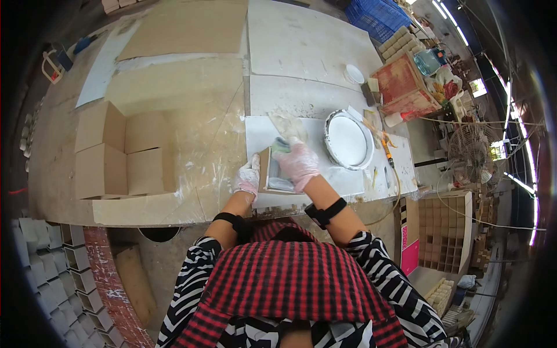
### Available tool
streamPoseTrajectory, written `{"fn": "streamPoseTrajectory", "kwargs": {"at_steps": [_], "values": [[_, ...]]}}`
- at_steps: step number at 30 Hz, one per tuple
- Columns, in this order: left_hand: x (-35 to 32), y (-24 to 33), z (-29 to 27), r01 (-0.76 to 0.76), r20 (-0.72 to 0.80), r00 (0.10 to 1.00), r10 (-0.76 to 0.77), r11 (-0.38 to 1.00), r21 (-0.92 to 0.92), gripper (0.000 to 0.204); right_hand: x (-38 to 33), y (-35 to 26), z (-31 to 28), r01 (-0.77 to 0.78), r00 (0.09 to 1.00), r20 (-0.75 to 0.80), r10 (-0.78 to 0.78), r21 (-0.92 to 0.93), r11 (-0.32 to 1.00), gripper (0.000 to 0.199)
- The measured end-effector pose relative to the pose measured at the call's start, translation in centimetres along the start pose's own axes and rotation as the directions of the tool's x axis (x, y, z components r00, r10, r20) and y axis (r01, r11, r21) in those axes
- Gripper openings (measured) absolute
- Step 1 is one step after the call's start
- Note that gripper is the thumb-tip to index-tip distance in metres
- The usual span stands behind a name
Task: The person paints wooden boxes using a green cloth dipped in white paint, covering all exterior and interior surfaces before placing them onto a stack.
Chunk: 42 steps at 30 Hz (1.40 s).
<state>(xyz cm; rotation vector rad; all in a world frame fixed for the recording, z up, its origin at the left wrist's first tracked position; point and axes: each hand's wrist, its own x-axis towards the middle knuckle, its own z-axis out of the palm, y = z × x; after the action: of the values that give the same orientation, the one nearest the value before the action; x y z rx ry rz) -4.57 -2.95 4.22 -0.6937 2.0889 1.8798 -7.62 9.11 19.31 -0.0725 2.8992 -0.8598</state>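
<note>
A small open box [264, 169] with brown outer walls and a whitish inside rests on the white sheet in front of me. My left hand [248, 176], in a thin smeared glove, grips its left wall. Over the box's right part, my gloved right hand [300, 165] is closed on a greenish sponge [281, 145] at the far edge of the box. Some fingertips are hidden behind the box and the sponge. To the right stands a round tub of white paint [348, 141], its rim crusted. A crumpled pale cloth [283, 122] lies just beyond the box.
Several plain brown boxes [126, 153] stand together at left. An orange-handled tool [387, 149] with a cable lies right of the tub. Farther off are a white bowl [354, 73], a reddish crate [406, 84] and a blue basket [380, 17]. White boxes [52, 272] are stacked lower left.
</note>
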Motion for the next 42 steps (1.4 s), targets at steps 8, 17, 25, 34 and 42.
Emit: {"fn": "streamPoseTrajectory", "kwargs": {"at_steps": [8, 17, 25, 34, 42], "values": [[-0.2, 0.1, 0.0, 0.082, 0.094, 0.993, -0.069, 0.985, -0.149, 0.051, -1.5, -1.4, 1.1, 0.070, 0.996, -0.046, -0.081, -0.199, 0.977, 0.035], [-1.0, 0.9, 0.2, 0.006, 0.007, 1.000, -0.006, 0.993, -0.118, 0.053, -3.3, 1.0, -2.8, 0.152, 0.792, 0.594, -0.143, 0.034, 0.988, 0.045], [0.1, -0.7, 0.0, -0.013, -0.074, 0.997, 0.017, 0.998, 0.054, 0.055, -3.2, 0.5, -2.8, -0.241, 0.722, 0.692, 0.010, 0.237, 0.941, 0.044], [-1.0, 0.9, 0.3, 0.002, -0.013, 1.000, -0.003, 0.996, -0.085, 0.053, -1.7, 2.5, -2.2, -0.352, 0.746, 0.662, -0.072, 0.483, 0.802, 0.040], [0.8, -2.7, 0.8, -0.045, -0.046, 0.998, 0.038, 0.986, -0.163, 0.053, -2.3, -0.2, -3.7, 0.087, 0.581, 0.813, -0.044, -0.008, 0.996, 0.051]]}}
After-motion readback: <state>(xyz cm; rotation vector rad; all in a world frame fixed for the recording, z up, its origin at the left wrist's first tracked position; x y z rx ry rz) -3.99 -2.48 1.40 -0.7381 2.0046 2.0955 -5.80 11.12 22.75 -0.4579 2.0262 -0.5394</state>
